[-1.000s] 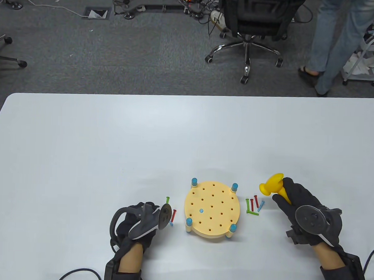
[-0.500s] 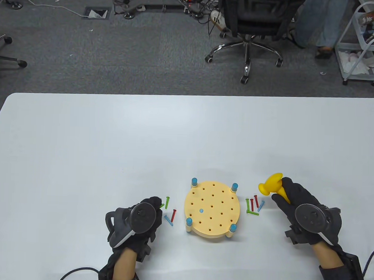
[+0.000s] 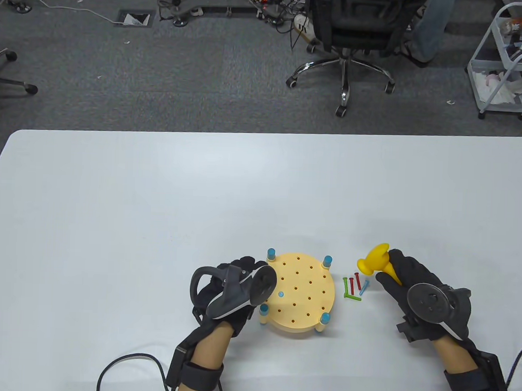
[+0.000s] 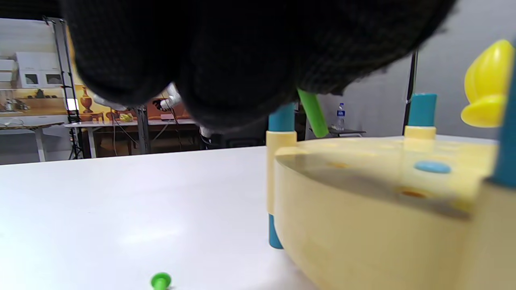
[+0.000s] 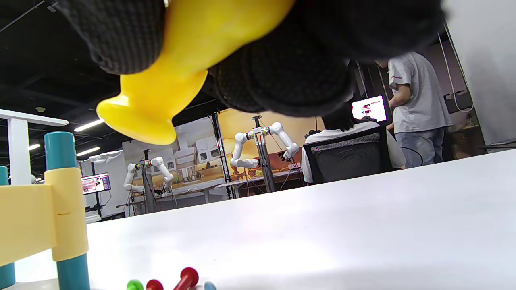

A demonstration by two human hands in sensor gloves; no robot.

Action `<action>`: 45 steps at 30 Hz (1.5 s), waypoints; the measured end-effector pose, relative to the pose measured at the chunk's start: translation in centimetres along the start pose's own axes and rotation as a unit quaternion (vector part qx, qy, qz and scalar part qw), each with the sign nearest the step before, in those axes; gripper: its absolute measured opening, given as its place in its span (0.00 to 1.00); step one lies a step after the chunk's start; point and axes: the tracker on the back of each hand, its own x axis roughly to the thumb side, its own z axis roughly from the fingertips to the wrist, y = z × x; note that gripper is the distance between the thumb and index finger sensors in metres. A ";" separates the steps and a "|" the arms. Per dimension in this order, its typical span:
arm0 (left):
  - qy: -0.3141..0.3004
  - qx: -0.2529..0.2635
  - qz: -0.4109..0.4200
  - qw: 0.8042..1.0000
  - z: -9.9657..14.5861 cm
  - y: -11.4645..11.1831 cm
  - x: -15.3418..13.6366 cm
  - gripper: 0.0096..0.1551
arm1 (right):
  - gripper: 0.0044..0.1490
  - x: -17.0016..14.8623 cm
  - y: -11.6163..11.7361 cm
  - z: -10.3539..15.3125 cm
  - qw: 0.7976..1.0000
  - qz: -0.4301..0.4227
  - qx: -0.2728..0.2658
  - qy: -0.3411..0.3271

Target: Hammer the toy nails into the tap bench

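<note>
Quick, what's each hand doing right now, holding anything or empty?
Left hand: pinching a green nail over the bench.
Right hand: gripping the yellow hammer beside the bench, raised off the table.

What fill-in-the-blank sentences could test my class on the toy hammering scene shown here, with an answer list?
1. The right hand holds a hammer whose colour is ____.
2. The nail held by the left hand above the tap bench is ____ in colour.
3. The one nail head already sunk flush in the bench top is ____.
4. The loose nails between the bench and the hammer lie on the ____.

Answers: yellow; green; blue; table
</note>
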 end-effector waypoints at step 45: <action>-0.050 0.030 0.052 0.997 4.0 -1.2 -0.2 0.38 | 0.41 1.6 0.0 0.2 1.000 -0.003 0.003 -0.024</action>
